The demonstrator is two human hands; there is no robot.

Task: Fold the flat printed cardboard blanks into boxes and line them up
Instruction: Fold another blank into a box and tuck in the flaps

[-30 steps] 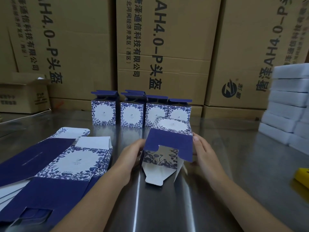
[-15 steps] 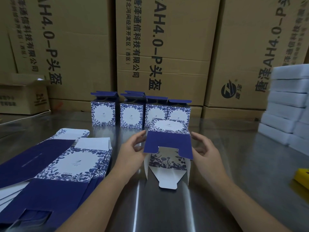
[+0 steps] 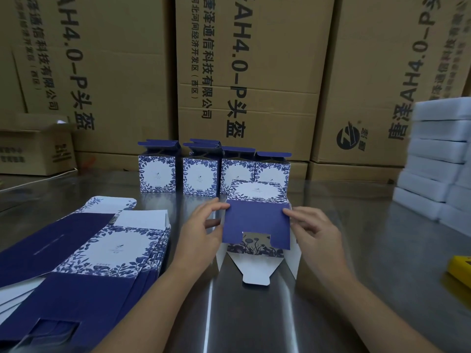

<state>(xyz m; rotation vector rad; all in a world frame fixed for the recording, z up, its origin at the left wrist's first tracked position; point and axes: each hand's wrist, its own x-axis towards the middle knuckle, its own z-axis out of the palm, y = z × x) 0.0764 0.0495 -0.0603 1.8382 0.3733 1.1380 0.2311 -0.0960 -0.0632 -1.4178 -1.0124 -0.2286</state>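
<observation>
A half-formed blue and white floral box [image 3: 256,221] lies on its side at the table's middle, its bottom flaps toward me. A dark blue notched flap is folded down over the opening, and a white tongue flap [image 3: 254,270] lies on the table below it. My left hand [image 3: 201,234] holds the box's left side, fingertips pinching the blue flap's upper left corner. My right hand [image 3: 314,231] holds the right side, fingertips on the flap's upper right corner. Several folded boxes [image 3: 201,174] stand in a row behind, tops open. A stack of flat blanks [image 3: 102,248] lies at left.
The steel table [image 3: 369,250] is backed by a wall of large brown cartons [image 3: 254,72]. White foam trays [image 3: 438,154] are stacked at the right. A yellow object [image 3: 461,270] lies at the right edge. A small open carton [image 3: 35,149] sits far left.
The box has squared up and turned toward me. The blue notched flap came down over the bottom opening. Both hands moved up from the box's sides to the flap's upper corners.
</observation>
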